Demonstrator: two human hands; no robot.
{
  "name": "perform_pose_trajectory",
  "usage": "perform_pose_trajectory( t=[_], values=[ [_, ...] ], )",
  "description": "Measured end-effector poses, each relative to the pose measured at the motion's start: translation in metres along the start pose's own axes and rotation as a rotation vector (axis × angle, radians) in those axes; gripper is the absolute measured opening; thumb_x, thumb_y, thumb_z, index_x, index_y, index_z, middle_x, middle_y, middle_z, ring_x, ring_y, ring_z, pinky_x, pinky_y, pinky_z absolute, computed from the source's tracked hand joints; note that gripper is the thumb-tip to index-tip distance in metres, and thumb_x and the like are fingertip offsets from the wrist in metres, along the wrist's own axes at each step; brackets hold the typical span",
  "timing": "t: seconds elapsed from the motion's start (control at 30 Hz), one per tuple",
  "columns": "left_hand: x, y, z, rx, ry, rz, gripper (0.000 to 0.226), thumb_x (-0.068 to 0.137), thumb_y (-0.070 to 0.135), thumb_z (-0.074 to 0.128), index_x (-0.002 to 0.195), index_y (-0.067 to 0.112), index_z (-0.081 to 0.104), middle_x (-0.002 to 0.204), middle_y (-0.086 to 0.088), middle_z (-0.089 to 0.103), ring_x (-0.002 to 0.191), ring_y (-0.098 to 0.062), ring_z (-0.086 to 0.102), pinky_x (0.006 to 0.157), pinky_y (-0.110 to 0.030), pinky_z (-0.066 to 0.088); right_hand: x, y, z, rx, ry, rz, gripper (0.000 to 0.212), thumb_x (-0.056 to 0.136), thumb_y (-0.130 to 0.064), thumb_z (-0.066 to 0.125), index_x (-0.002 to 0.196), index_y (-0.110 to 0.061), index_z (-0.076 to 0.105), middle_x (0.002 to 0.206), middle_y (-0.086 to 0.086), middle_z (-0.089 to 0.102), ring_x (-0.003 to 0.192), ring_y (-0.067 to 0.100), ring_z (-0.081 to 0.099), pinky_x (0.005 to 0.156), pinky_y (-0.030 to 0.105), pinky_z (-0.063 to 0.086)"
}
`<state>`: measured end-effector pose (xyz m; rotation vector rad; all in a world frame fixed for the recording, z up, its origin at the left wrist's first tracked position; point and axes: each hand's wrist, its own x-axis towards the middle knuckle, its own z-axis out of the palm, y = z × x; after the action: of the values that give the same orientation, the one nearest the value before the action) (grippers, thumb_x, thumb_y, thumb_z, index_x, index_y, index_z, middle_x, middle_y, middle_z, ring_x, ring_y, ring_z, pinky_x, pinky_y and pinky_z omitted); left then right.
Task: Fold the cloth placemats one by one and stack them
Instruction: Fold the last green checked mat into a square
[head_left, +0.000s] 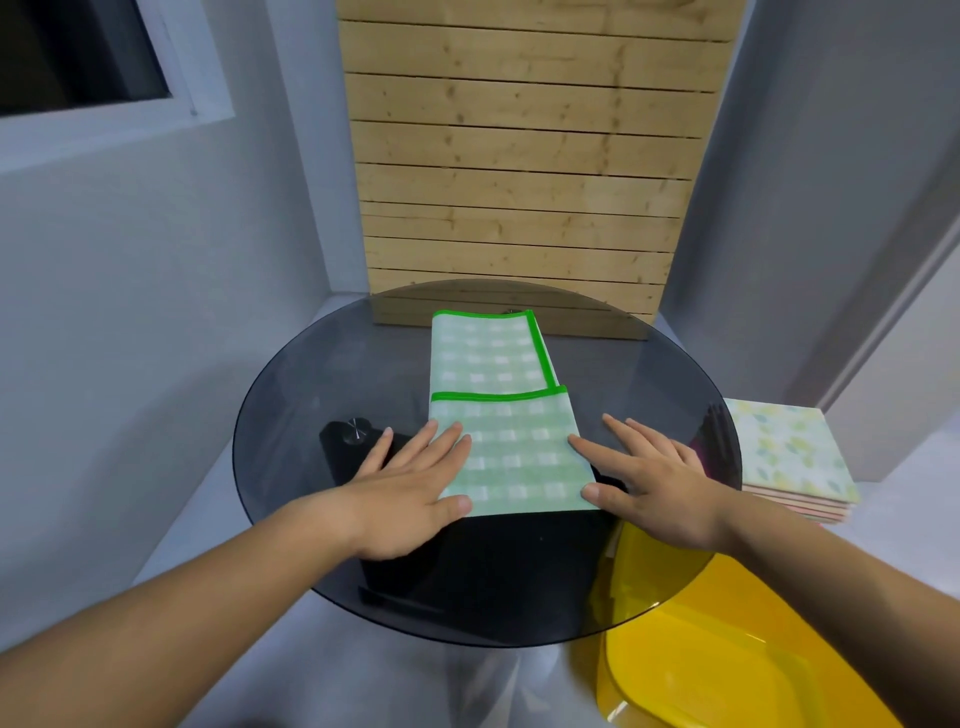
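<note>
A green checked placemat (498, 405) with a bright green hem lies on the round dark glass table (291, 395). Its near part is folded over, and the hem runs across the middle. My left hand (410, 488) lies flat with straight fingers on the fold's left edge. My right hand (654, 478) lies flat at the fold's right edge, thumb on the near right corner. A stack of folded placemats (795, 457), the top one pale with a leaf print, sits to the right beyond the table.
A yellow plastic chair (717, 654) stands under the table's near right side. A black base with a metal knob (353, 436) shows through the glass. A wooden slatted panel (524, 171) leans against the grey wall behind the table.
</note>
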<state>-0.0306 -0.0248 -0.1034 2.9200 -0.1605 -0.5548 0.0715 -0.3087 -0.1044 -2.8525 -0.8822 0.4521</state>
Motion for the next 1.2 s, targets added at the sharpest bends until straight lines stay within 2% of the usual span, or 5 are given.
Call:
perform_pose_trajectory(
  t=[0.17, 0.33, 0.73, 1.07, 1.2],
  values=[
    [-0.002, 0.0, 0.002, 0.018, 0.032, 0.01, 0.072, 0.102, 0.062, 0.02, 0.157, 0.034, -0.019, 0.16, 0.02, -0.031, 0.143, -0.001, -0.036, 0.122, -0.043, -0.018, -0.005, -0.002, 0.001, 0.127, 0.226, -0.123, 0.058, 0.087, -0.071, 0.047, 0.141, -0.052, 0.04, 0.162, -0.014, 0.015, 0.149, 0.012, 0.004, 0.118, 0.046, 0.01],
    [-0.005, -0.002, 0.0, 0.016, 0.022, 0.033, 0.099, 0.083, 0.086, 0.022, 0.158, 0.034, -0.017, 0.16, 0.019, -0.03, 0.143, -0.001, -0.036, 0.122, -0.043, -0.017, -0.008, -0.024, 0.005, 0.263, 0.364, -0.369, 0.051, 0.075, -0.065, 0.065, 0.114, -0.033, 0.07, 0.14, -0.015, 0.051, 0.135, -0.002, 0.035, 0.111, 0.017, 0.032],
    [-0.007, -0.006, -0.003, -0.099, 0.094, 0.059, 0.109, 0.07, 0.092, 0.028, 0.16, 0.037, -0.003, 0.165, 0.021, -0.013, 0.146, 0.004, -0.024, 0.123, -0.038, -0.013, -0.002, -0.03, 0.015, 0.01, 0.492, -0.554, 0.036, 0.098, -0.048, 0.046, 0.099, -0.024, 0.073, 0.115, -0.009, 0.069, 0.108, 0.009, 0.062, 0.085, 0.03, 0.056],
    [-0.012, -0.018, -0.003, -0.37, 0.367, 0.054, 0.114, 0.053, 0.099, 0.049, 0.152, 0.046, 0.03, 0.144, 0.028, 0.032, 0.138, -0.004, 0.018, 0.117, -0.027, 0.014, -0.014, -0.052, -0.032, 0.483, 0.497, -0.44, 0.013, 0.095, -0.026, 0.06, 0.092, -0.021, 0.071, 0.109, -0.014, 0.068, 0.106, 0.001, 0.061, 0.086, 0.015, 0.049],
    [-0.006, -0.02, -0.006, -0.549, 0.46, 0.035, 0.085, 0.067, 0.084, 0.065, 0.141, 0.046, 0.049, 0.138, 0.03, 0.052, 0.134, 0.001, 0.042, 0.115, -0.03, 0.034, -0.01, -0.066, -0.055, 0.651, 0.493, -0.38, 0.013, 0.095, -0.024, 0.062, 0.094, -0.02, 0.074, 0.103, -0.015, 0.072, 0.1, -0.002, 0.064, 0.082, 0.009, 0.046]
  ],
)
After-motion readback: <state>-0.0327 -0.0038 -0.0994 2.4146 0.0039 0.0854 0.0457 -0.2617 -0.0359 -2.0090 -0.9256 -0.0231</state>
